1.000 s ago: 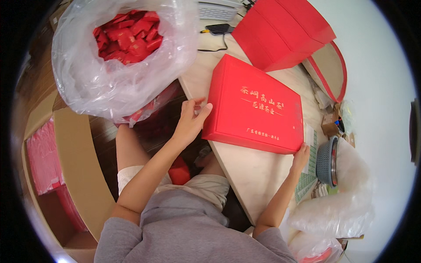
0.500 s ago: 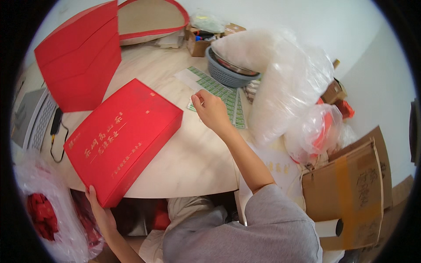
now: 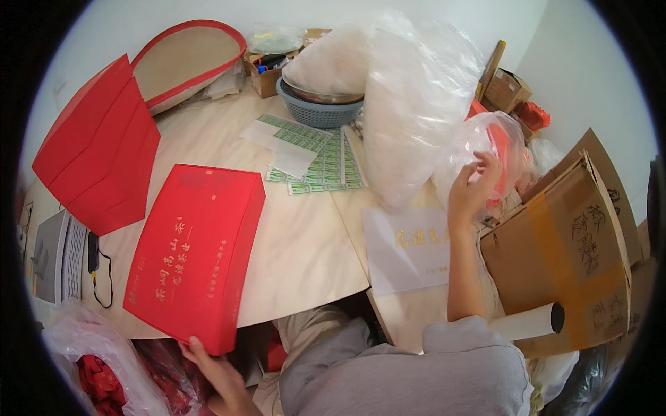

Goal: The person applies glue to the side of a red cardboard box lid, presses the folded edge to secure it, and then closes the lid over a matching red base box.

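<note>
A flat red gift box (image 3: 198, 253) with gold lettering lies tilted on the table, its near end jutting over the front edge. My left hand (image 3: 214, 371) holds that near end, with the fingers partly hidden by the box. Out to the right, my right hand (image 3: 475, 184) is raised in front of a clear plastic bag with red inside (image 3: 510, 149). Its fingers are loosely bent and apart, and I see nothing in them. Sheets of green-and-white stickers (image 3: 326, 170) lie beyond the box, partly covered by pale backing paper (image 3: 293, 161).
Stacked red boxes (image 3: 100, 149) stand at the left beside a laptop (image 3: 59, 256). A grey basket (image 3: 319, 111) and a large white plastic bag (image 3: 413, 118) are at the back. Rightward sit a translucent sheet (image 3: 406, 256), a cardboard box (image 3: 562, 256) and a white tube (image 3: 527, 323).
My right hand has swung from beside the stickers toward the clear bag, and its fingers have loosened. My left hand stays at the box's near end. The view has shifted to the right.
</note>
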Motion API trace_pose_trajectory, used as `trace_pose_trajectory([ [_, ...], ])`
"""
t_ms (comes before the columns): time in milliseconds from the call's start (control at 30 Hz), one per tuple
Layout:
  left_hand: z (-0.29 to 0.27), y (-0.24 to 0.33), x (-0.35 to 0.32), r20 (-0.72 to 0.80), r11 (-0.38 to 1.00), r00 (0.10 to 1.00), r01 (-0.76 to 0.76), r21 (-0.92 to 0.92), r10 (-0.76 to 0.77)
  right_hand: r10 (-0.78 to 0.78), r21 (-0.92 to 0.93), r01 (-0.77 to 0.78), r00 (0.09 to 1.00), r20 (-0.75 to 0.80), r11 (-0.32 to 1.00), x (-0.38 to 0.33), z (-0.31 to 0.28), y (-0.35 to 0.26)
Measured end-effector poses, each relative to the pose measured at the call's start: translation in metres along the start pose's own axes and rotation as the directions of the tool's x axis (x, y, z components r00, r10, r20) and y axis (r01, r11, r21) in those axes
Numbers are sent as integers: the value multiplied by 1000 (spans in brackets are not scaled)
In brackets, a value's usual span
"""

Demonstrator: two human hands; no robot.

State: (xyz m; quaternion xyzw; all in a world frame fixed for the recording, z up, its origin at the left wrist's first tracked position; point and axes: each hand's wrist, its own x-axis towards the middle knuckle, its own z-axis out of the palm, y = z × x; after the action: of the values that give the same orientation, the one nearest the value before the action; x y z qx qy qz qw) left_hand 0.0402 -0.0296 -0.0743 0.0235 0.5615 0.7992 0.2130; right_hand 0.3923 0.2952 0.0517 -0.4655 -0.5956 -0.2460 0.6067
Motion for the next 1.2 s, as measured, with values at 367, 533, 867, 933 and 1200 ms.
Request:
trace_pose_trajectory([
  [367, 23, -31, -78, 253, 980, 952, 139, 141, -171, -64, -467, 296, 891, 450, 833, -11, 44, 194],
  [533, -5, -5, -74, 173, 995, 983, 44, 88, -59, 222, 74, -210, 880, -421, 975, 21, 8, 156],
  [867, 4, 18, -81, 400, 897, 822, -442, 1, 405, -307, 921, 238, 941, -140, 308, -10, -94, -164],
  [933, 9, 32, -86, 514, 781, 680, -624, 33, 523, -550, 995, -101, 829, 98, 26, -47, -98, -204],
  [1200, -10, 42, -104, 173, 824, 810, -521, -223, 559, -646, 912, -192, 757, -98, -363, -126, -157, -320],
])
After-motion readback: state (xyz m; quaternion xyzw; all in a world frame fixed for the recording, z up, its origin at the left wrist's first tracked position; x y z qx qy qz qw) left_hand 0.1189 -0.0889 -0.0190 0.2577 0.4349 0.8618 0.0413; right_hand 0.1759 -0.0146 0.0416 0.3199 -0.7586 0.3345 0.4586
